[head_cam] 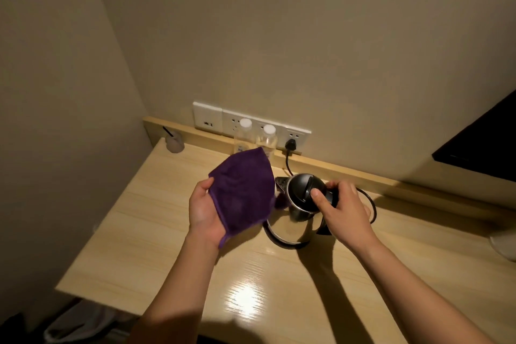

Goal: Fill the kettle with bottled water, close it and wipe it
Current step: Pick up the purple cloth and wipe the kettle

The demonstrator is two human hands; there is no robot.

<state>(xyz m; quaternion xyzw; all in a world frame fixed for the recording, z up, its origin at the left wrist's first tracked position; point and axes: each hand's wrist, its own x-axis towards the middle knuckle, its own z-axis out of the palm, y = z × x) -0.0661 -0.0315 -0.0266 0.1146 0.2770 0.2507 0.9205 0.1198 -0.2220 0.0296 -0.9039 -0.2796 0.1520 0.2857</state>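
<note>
A steel kettle (290, 227) with a black lid (301, 190) stands on the wooden table (156, 232), lid down. My right hand (342, 211) grips its black handle, thumb resting on the lid. My left hand (205, 211) holds a purple cloth (243, 194) spread flat just left of the kettle, its edge near the spout. Two clear water bottles (245, 134) with white caps stand at the back against the wall, partly hidden by the cloth.
The kettle's black cord (371, 204) loops behind my right hand and runs to a plug (290, 145) in the wall socket strip. A small pale cup with a stick (174, 142) sits in the back left corner. A white object (504, 246) lies at the right edge.
</note>
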